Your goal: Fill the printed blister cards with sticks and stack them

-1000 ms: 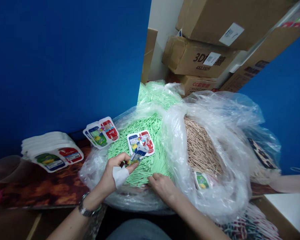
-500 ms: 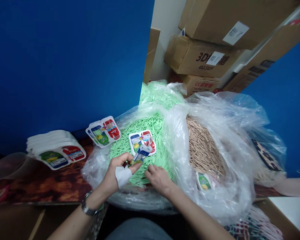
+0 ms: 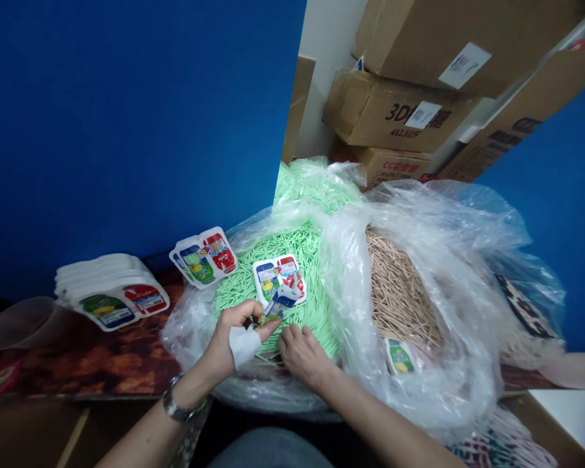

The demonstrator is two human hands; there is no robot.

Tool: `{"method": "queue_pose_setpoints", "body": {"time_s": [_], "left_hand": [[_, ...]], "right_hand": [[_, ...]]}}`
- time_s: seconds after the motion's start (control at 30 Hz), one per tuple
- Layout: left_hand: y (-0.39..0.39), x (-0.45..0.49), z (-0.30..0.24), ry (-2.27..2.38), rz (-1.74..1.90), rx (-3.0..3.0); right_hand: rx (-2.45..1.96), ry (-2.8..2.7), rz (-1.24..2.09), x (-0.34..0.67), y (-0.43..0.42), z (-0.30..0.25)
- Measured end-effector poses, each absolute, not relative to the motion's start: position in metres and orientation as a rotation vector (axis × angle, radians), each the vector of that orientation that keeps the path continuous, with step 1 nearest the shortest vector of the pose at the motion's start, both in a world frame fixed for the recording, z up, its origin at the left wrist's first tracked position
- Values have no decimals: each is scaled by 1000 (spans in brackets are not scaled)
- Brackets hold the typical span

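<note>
My left hand (image 3: 236,335), with a white patch at the thumb's base, pinches a small printed blue-and-clear packet (image 3: 283,299). It is held over a bag of thin light-green sticks (image 3: 302,244). To its right, my right hand (image 3: 305,356) has its fingers curled down among the green sticks near the bag's front; my knuckles hide what they grip. Behind the packet, a printed blister card (image 3: 288,265) with blue-green and red halves lies on the sticks. A few similar cards (image 3: 203,257) rest at the bag's left edge.
Left stand a stack of white-backed cards (image 3: 112,292) and a clear plastic tub (image 3: 17,325). Right of my hands, a clear bag of brown sticks (image 3: 400,286) holds another card (image 3: 400,356). A blue panel (image 3: 127,130) rises behind; cardboard boxes (image 3: 394,110) are stacked at the back right.
My right hand has shifted slightly left and down among the green sticks. The packet in my left hand has tilted a little. The whole view has moved slightly.
</note>
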State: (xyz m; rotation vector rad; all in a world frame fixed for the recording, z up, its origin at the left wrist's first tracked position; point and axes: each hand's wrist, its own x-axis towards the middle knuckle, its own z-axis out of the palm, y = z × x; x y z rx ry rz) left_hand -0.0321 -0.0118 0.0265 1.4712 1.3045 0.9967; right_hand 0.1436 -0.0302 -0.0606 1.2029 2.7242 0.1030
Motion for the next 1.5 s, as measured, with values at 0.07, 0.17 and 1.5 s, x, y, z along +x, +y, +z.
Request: {"method": "queue_pose_setpoints", "body": {"time_s": [0.07,0.17,1.5], "left_hand": [[-12,-32,27,1307,990,1462],[-12,-34,27,1304,977,1469],[48,22,-1,1041,1437,990]], "right_hand": [[1198,2733,175,138,-32,-66],[1205,2706,262,132,-33,-72],[1154,1709,-2764,167,21,-16]]}}
